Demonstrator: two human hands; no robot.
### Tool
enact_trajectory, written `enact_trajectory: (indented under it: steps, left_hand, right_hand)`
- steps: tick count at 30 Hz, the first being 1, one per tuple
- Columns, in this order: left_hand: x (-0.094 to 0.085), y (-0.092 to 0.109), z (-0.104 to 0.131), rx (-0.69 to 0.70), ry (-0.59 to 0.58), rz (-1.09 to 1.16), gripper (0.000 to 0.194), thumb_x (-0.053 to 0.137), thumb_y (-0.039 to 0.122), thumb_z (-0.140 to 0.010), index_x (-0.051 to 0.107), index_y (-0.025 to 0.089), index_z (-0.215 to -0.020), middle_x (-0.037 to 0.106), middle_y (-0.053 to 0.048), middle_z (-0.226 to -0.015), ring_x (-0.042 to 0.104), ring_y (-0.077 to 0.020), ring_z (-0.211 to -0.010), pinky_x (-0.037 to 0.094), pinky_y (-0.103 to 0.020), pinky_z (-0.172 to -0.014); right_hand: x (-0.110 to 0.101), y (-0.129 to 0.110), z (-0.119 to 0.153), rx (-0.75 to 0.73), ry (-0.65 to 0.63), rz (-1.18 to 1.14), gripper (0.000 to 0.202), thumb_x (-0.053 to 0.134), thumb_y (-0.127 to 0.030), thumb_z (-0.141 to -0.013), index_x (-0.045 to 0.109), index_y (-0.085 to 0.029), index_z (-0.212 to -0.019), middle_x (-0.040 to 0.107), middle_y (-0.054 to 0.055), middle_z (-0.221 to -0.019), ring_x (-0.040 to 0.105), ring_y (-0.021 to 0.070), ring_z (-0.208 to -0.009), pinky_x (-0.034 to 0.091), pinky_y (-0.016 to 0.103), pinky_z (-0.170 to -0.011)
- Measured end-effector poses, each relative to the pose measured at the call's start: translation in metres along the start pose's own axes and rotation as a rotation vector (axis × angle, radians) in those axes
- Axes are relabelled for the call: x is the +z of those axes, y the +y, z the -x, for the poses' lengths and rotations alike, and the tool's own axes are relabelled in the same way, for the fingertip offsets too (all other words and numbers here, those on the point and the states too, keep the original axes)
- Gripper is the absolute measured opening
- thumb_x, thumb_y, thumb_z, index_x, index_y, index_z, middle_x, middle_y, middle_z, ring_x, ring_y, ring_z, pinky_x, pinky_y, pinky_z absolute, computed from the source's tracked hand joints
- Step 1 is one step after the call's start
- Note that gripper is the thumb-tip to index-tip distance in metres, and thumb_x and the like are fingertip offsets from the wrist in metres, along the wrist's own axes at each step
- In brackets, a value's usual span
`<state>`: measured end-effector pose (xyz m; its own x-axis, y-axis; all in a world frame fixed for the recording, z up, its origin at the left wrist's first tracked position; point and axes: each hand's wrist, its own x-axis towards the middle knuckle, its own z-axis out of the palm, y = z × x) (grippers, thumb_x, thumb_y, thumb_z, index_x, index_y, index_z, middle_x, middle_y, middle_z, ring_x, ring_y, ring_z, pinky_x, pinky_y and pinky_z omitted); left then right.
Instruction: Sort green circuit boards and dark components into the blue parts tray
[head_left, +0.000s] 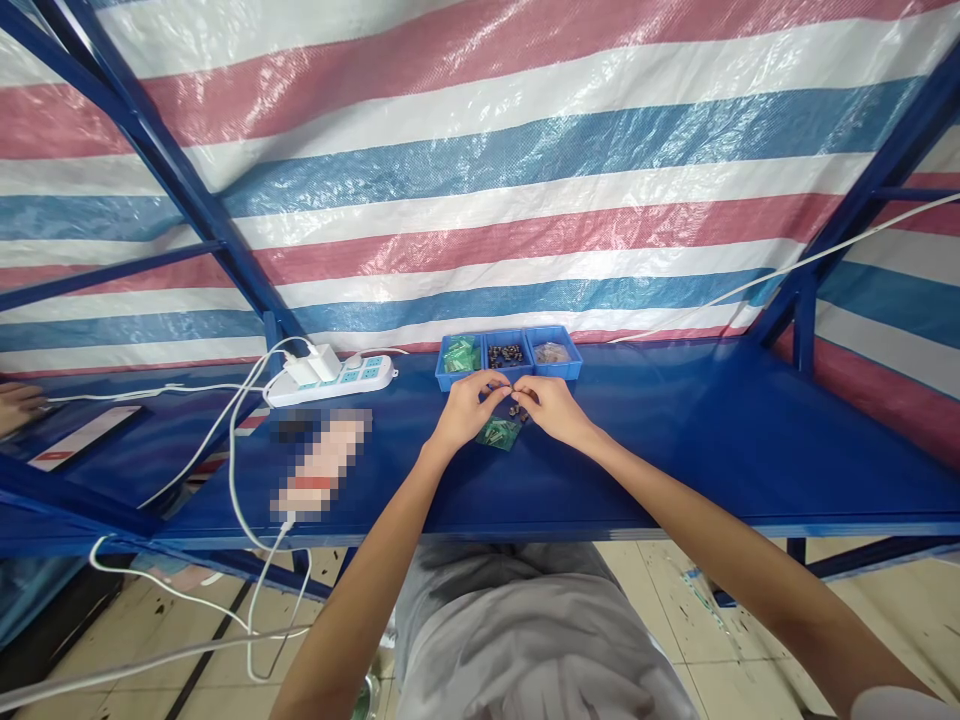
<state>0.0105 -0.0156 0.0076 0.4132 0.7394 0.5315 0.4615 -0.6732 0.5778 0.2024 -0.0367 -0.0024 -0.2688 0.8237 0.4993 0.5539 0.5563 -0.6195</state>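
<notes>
My left hand [469, 405] and my right hand [551, 402] meet fingertip to fingertip just in front of the blue bins. Both are pinched closed around something too small to make out. Below them on the blue table lies a green packet [498, 433], and a few small dark brown pieces [517, 411] rest beside it under my right hand. Behind my hands stand three joined blue bins [480, 381]. The left one has green packets [461, 354], the middle one many small dark pieces [505, 356], the right one pale clear-looking pieces [551, 352].
A white power strip [334, 383] with plugged-in chargers stands back left, its white cables [234, 470] looping over the table edge. A blurred-out phone-like object [326, 465] lies nearby. Another person's hand [21, 408] shows far left by a phone [84, 437]. Blue frame posts [187, 190] flank the striped sheet [525, 150].
</notes>
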Motion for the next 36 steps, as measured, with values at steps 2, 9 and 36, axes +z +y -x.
enact_trajectory:
  steps: [2,9,36]
  left_hand:
    - [-0.0004,0.0,0.0001,-0.004,-0.016,0.003,0.017,0.059,0.031,-0.096,0.072,0.02,-0.101,0.074,-0.004,-0.1,0.067,-0.0161,-0.084,0.054,-0.027,-0.078]
    - [0.0,-0.002,0.0013,-0.028,-0.056,-0.007,0.02,0.061,0.03,-0.094,0.071,0.022,-0.109,0.076,-0.004,-0.102,0.071,-0.0186,-0.087,0.056,-0.029,-0.081]
    - [0.001,-0.0031,0.0026,0.027,-0.095,-0.053,0.011,0.065,0.026,-0.09,0.069,0.022,-0.1,0.069,-0.002,-0.092,0.065,-0.0171,-0.084,0.053,-0.028,-0.076]
  right_hand:
    - [0.0008,0.001,0.0004,0.004,-0.002,0.008,0.019,0.053,-0.02,-0.094,0.064,-0.02,-0.079,0.064,-0.001,-0.07,0.054,0.0147,-0.063,0.038,0.026,-0.065]
    - [0.0013,0.0009,0.0015,0.034,-0.019,-0.019,0.02,0.05,-0.017,-0.095,0.066,-0.019,-0.084,0.069,0.001,-0.074,0.062,0.0159,-0.067,0.042,0.026,-0.067]
    - [0.002,0.0045,0.0005,0.024,-0.022,0.036,0.016,0.054,-0.012,-0.091,0.065,-0.02,-0.082,0.068,0.0,-0.075,0.057,0.0144,-0.066,0.038,0.026,-0.066]
